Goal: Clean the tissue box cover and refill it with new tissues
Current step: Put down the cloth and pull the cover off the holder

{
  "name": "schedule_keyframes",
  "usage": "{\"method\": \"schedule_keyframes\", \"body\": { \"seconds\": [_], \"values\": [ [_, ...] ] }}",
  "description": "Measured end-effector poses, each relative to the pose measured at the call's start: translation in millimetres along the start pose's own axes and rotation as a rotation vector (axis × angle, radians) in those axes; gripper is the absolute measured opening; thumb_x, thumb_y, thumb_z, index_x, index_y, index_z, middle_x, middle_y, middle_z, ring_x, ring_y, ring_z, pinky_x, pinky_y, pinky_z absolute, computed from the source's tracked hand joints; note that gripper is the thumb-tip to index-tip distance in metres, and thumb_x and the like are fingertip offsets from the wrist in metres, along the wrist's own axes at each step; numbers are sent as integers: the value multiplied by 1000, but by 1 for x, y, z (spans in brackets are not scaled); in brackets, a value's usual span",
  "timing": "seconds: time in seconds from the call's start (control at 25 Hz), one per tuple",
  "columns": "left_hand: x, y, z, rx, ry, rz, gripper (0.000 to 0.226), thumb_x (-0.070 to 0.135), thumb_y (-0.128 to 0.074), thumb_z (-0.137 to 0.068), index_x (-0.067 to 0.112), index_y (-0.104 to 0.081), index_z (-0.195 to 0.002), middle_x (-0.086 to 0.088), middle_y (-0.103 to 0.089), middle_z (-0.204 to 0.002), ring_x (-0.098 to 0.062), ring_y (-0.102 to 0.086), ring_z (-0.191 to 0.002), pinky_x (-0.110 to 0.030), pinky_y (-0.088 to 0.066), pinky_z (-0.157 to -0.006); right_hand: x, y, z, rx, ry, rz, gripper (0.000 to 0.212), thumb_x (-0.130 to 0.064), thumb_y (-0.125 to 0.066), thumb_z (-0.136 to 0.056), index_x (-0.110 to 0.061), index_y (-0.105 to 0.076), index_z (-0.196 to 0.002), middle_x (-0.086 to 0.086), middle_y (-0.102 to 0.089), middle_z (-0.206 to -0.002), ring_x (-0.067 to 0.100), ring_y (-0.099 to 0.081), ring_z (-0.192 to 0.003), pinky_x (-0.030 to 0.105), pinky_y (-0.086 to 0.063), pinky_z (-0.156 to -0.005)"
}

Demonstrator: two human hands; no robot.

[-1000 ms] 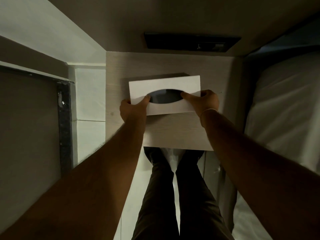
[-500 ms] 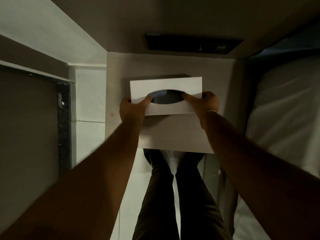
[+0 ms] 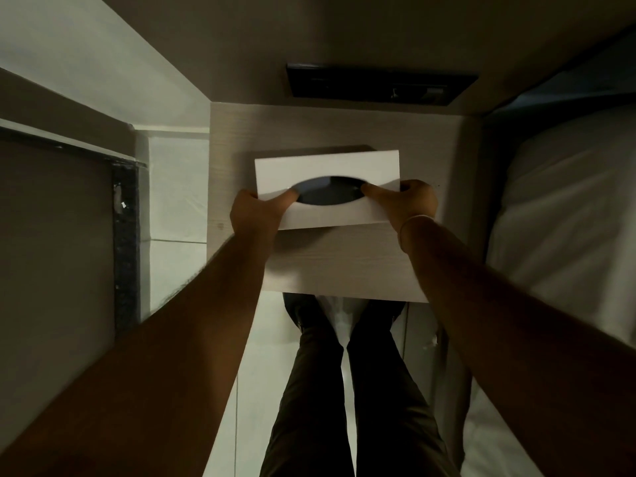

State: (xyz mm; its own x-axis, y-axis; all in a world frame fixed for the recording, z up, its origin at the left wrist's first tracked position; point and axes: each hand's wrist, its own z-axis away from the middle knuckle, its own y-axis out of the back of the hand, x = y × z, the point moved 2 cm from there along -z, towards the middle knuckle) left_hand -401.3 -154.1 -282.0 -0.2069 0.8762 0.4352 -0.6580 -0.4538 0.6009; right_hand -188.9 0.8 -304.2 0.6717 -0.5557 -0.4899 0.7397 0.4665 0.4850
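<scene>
Both hands, left hand point(image 3: 253, 215) and right hand point(image 3: 409, 203), grip the tissue box cover point(image 3: 327, 170) over the nightstand point(image 3: 344, 266); looks empty, so next lift it off for cleaning.

No text, label, brand, number or sign can be read anywhere in the dim view. The white tissue box cover point(image 3: 327, 173) has a plain top with no print on it. The dark panel point(image 3: 378, 86) on the far wall carries a few small pale marks, too small and too dark to make out.
</scene>
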Motion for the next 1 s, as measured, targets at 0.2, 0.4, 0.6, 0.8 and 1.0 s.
{"method": "schedule_keyframes", "body": {
  "seconds": [0.2, 0.4, 0.6, 0.8, 1.0],
  "values": [
    [9, -1, 2, 19, -30, 13, 64, 56, -91, -71, 24, -51, -110, 5, -59, -106, -15, -60, -92, -19, -39, -57, 4, 5, 2, -6, -31, -24, 61, -54, -93, -70, -25, -62, -113, -9, -65, -101, 3, -57, -80, 19, -42, -57],
    [13, -4, 9, 33, -16, 94, 65, 51, -93, -71, 25, -50, -112, 13, -55, -95, -10, -58, -84, -17, -39, -58, -6, 15, 15, -16, -28, -89, 62, -51, -94, -70, -27, -59, -115, -5, -67, -110, 9, -62, -89, 22, -46, -61],
    [-7, 10, 46, 128, -82, 95, 73, 62, -94, -63, 29, -50, -111, 20, -56, -92, -1, -59, -78, -10, -41, -55, 8, 33, 63, 80, 26, -114, 67, -58, -96, -60, -26, -63, -109, -9, -71, -104, 10, -68, -91, 25, -56, -69],
    [-83, 10, 89, 58, 61, 18, 78, 61, -94, -64, 21, -57, -119, 13, -61, -99, -13, -64, -89, -27, -58, -72, 79, 33, 111, 29, -145, -7, 64, -45, -99, -68, -20, -60, -112, -4, -67, -105, 16, -67, -91, 31, -58, -76],
    [-99, -4, 78, 67, 102, -65, 85, 61, -92, -71, 13, -58, -133, 3, -61, -113, -22, -62, -100, -47, -62, -96, 96, 17, 102, 46, -176, 6, 68, -44, -99, -67, -19, -60, -117, 1, -67, -113, 19, -66, -98, 36, -61, -84]
  ]
}}
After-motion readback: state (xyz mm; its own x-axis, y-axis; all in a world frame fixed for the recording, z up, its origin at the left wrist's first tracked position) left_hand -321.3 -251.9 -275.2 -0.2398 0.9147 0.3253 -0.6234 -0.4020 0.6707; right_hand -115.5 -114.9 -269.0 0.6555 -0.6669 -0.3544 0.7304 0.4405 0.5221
